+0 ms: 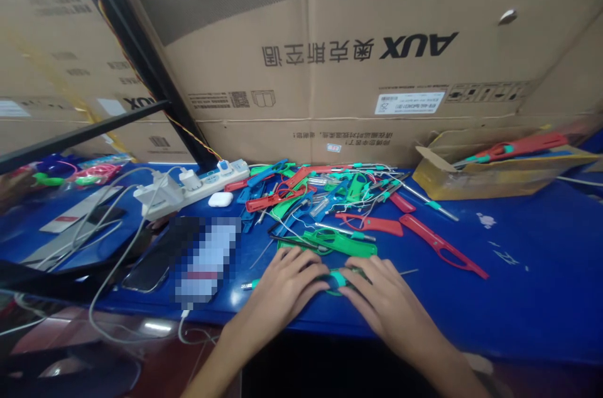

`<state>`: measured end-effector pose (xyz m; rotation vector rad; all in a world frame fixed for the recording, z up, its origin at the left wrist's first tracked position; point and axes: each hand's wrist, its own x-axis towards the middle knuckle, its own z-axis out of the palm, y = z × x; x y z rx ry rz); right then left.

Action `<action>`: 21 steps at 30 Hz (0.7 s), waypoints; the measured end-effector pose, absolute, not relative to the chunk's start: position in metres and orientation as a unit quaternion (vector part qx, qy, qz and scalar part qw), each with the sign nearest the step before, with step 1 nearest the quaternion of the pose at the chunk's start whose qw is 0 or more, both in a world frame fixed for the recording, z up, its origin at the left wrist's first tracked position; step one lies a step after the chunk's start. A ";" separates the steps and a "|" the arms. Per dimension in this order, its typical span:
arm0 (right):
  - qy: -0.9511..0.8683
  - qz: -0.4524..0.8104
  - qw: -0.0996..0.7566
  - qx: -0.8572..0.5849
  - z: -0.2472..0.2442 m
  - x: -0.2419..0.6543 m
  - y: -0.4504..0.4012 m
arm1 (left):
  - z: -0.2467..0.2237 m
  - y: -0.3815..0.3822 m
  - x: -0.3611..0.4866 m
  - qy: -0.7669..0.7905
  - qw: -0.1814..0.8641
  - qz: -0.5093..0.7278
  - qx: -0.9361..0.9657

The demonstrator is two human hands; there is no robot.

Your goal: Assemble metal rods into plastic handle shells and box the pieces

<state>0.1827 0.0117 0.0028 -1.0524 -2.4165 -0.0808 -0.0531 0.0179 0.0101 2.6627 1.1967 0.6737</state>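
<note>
My left hand (294, 282) and my right hand (384, 291) are close together at the front of the blue table, fingers curled around a lighter (336, 280). A teal part shows between the hands, and its metal tip pokes out left of my left hand. My fingers cover most of its body. Just beyond my hands lies a green handle shell (351, 243). A red handle shell (440, 244) lies to the right. Further back is a jumbled pile of lighter parts (301, 197): red, blue and green shells, metal tubes with teal collars, and thin wires.
A yellow cardboard box (490, 179) holding lighters stands back right. To the left are a power strip (211, 188) with chargers, a white earphone case (220, 199), a dark phone (155, 257) and a lit, blurred phone (207, 263) on a cable. Large cartons (301, 81) stand behind.
</note>
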 end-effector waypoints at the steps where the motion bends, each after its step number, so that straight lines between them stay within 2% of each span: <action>1: -0.886 -0.024 0.252 -0.388 0.003 0.183 0.012 | 0.010 0.018 -0.053 0.401 0.075 0.221 0.886; 15: -0.878 -0.012 0.268 -0.396 -0.001 0.179 0.012 | 0.008 0.017 -0.052 0.424 0.096 0.226 0.872; 21: -0.876 -0.016 0.266 -0.402 -0.002 0.179 0.013 | 0.008 0.016 -0.051 0.425 0.061 0.222 0.875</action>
